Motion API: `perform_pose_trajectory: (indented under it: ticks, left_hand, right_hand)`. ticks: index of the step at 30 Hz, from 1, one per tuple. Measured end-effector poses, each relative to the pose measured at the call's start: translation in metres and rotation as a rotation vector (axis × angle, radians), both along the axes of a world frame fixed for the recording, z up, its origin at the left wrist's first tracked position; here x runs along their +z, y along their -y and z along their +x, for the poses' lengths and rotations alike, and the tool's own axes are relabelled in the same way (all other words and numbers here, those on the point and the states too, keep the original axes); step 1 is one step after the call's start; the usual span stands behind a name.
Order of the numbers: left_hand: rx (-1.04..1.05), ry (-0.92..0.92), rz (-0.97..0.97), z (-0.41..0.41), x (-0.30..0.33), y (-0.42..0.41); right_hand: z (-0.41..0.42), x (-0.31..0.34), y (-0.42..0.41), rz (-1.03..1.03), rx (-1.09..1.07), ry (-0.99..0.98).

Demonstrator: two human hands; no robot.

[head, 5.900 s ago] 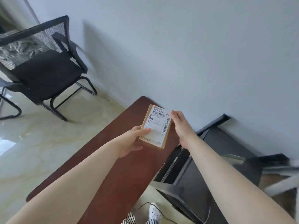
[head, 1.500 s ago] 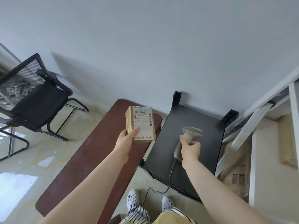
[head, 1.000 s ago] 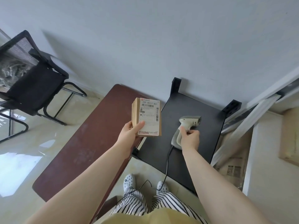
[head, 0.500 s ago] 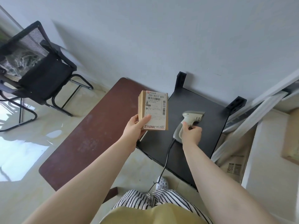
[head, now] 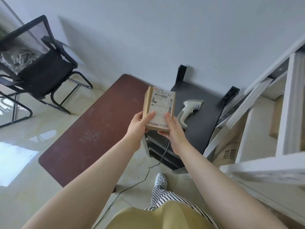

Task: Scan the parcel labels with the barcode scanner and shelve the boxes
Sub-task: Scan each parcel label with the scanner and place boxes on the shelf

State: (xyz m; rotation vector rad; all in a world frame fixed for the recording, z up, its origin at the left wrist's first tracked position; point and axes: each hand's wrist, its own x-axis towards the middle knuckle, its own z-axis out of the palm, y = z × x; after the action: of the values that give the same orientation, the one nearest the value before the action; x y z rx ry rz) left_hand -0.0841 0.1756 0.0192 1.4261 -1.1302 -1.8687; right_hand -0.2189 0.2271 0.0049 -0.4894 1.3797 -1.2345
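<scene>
A small brown cardboard parcel (head: 160, 103) with a white barcode label facing me is held upright in front of me. My left hand (head: 137, 123) grips its lower left edge, thumb on the label. My right hand (head: 171, 125) grips its lower right corner, thumb on the label too. The grey-white barcode scanner (head: 189, 109) lies on the black side table (head: 208, 123), just right of the parcel, with no hand on it. Its cable hangs down to the floor. White shelving (head: 264, 113) stands at the right.
A long dark-brown table (head: 92, 129) lies left of the black one. A black mesh chair (head: 38, 66) stands at the far left. A brown box (head: 226, 149) sits low in the shelving. A grey wall rises behind the tables.
My right hand has let go of the scanner, which now lies on the black table, and has come across to take the parcel's right side. My left hand still holds the parcel.
</scene>
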Motion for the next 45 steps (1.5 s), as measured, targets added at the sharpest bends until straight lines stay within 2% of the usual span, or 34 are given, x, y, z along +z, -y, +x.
perform_pose_trajectory:
  ticks: [9, 14, 22, 29, 34, 38, 42, 45]
  left_hand:
    - [-0.071, 0.054, 0.115, 0.045, -0.014, -0.149]
    - [-0.193, 0.096, 0.183, 0.049, -0.017, -0.233]
    - [-0.370, 0.161, 0.195, 0.003, -0.032, -0.309]
    - [-0.430, 0.124, 0.162, -0.074, -0.025, -0.358]
    - [-0.377, 0.036, 0.185, -0.156, -0.013, -0.395]
    - [-0.246, -0.007, 0.191, -0.215, -0.003, -0.409]
    - [-0.119, 0.055, 0.168, -0.244, 0.014, -0.395]
    - [-0.112, 0.138, 0.147, -0.255, 0.025, -0.370]
  right_hand:
    - [0.041, 0.006, -0.161, 0.060, 0.020, -0.116]
    - [0.040, -0.011, -0.248, 0.146, 0.024, -0.204]
    - [0.007, -0.014, -0.347, 0.215, -0.146, -0.164]
    - [-0.061, -0.005, -0.411, 0.212, -0.235, -0.210]
    - [-0.138, 0.015, -0.442, 0.210, -0.290, -0.209]
    - [-0.196, 0.028, -0.439, 0.230, -0.254, -0.219]
    - [-0.224, 0.037, -0.413, 0.271, -0.154, -0.260]
    - [-0.232, 0.046, -0.384, 0.268, -0.130, -0.197]
